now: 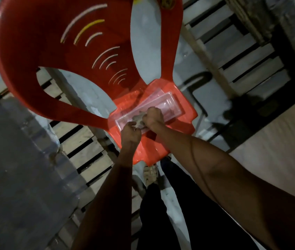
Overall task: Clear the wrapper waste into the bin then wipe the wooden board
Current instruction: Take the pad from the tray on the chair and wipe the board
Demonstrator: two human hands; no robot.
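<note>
A clear plastic tray wrapper (168, 102) lies on the seat of a red plastic chair (181, 123). Both my hands reach down to its near end. My left hand (130, 131) and my right hand (154, 118) have their fingers curled around a small grey crumpled piece (139, 120) that sits at the tray's near end, between the two hands. The picture is blurred, so I cannot tell what the grey piece is. No bin and no cloth show in the head view.
The chair's red backrest (53, 42) rises at the upper left. Wooden slatted pallets (87, 152) cover the floor on both sides. A grey bulky mass (13, 168) fills the left. A tan flat surface (278, 141) lies at the right. My legs stand below the seat.
</note>
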